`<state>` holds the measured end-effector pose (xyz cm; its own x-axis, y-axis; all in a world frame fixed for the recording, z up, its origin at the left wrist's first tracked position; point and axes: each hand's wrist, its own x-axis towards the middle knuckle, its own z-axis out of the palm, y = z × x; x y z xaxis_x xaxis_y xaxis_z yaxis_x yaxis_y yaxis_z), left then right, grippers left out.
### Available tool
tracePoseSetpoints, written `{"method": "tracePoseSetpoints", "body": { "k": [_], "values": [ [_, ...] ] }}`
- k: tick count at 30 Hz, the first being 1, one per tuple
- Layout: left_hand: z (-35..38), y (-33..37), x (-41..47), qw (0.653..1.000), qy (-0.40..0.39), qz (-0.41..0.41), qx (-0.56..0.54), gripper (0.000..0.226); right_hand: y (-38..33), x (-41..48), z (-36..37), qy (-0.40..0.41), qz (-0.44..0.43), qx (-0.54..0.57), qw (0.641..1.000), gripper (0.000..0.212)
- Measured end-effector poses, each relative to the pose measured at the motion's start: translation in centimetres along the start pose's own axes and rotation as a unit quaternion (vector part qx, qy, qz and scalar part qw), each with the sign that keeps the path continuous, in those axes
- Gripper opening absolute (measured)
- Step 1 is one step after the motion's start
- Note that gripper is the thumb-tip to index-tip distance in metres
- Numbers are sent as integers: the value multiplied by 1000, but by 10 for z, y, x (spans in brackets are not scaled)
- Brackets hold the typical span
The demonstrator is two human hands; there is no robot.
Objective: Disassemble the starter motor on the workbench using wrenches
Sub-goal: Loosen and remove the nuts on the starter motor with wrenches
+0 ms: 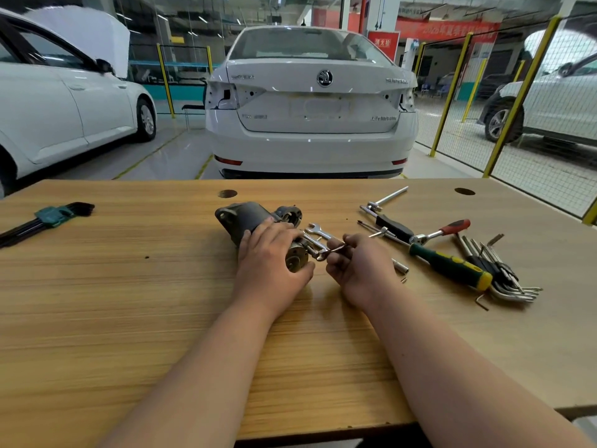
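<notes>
A person's left hand (pixel 269 253) is pressing the heavy, rigid starter motor (pixel 258 223) onto the worktop (pixel 129 286); right hand (pixel 357 265), just beside it, is closing around a slim wrench (pixel 318 245) at its near end

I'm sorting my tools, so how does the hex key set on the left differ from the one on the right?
The left hex key set is black, bundled in a green holder, lying alone. The right hex key set is silvery, fanned out loose, crowded against the green-and-yellow screwdriver. Both lie untouched on the workbench.
</notes>
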<state>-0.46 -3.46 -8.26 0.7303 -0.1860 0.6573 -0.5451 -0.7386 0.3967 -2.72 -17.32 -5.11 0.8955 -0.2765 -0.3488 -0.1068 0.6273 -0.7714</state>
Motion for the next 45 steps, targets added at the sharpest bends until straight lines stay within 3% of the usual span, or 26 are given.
{"method": "tracePoseSetpoints", "body": {
  "k": [8,10,12,14,16,18,19,20,21,22,23,25,26,28,30,37,45],
  "values": [
    [0,1,0,1000,6,-1,-9,48,1,-4,1,-58,-33,0,998,11],
    [1,0,1,1000,-1,-1,-5,49,0,-5,1,-76,-104,-49,990,11],
    [1,-1,0,1000,-9,-6,1,50,2,-9,-1,-102,-232,-157,954,14],
    [0,1,1,1000,-14,-8,-2,48,7,-17,-1,-143,-392,-301,857,18],
    [-1,0,1,999,-31,8,27,48,13,-24,1,-186,-542,-451,684,15],
    [-2,-2,0,995,-56,29,72,46,18,-27,5,-198,-648,-529,511,14],
    [-2,-3,0,996,-55,30,67,44,18,-28,6,-200,-676,-532,468,15],
    [-2,-3,-1,997,-48,28,51,43,18,-28,7,-201,-691,-518,462,14],
    [-3,-1,-1,998,-39,25,35,44,17,-28,7,-191,-698,-490,487,12],
    [-3,1,-1,999,-33,18,24,44,16,-28,7,-167,-689,-447,546,11],
    [-4,2,0,999,-31,8,15,46,15,-28,6,-138,-652,-390,635,12],
    [-3,1,0,999,-31,-8,9,52,9,-22,6,-90,-501,-234,828,13],
    [-2,0,0,999,-30,-10,10,53,5,-17,4,-61,-423,-175,887,11],
    [-1,-1,0,1000,-20,-7,4,52,-3,-7,-3,-19,-299,-130,945,12],
    [-1,-1,0,1000,-10,-4,1,51,-8,0,-7,-18,-230,-112,967,13],
    [0,-1,0,1000,-1,-3,1,50,-3,3,-5,-46,-144,-91,984,14],
    [0,-1,-1,1000,-3,-2,5,51,0,6,-4,-80,-127,-91,984,14]
  ]
}}
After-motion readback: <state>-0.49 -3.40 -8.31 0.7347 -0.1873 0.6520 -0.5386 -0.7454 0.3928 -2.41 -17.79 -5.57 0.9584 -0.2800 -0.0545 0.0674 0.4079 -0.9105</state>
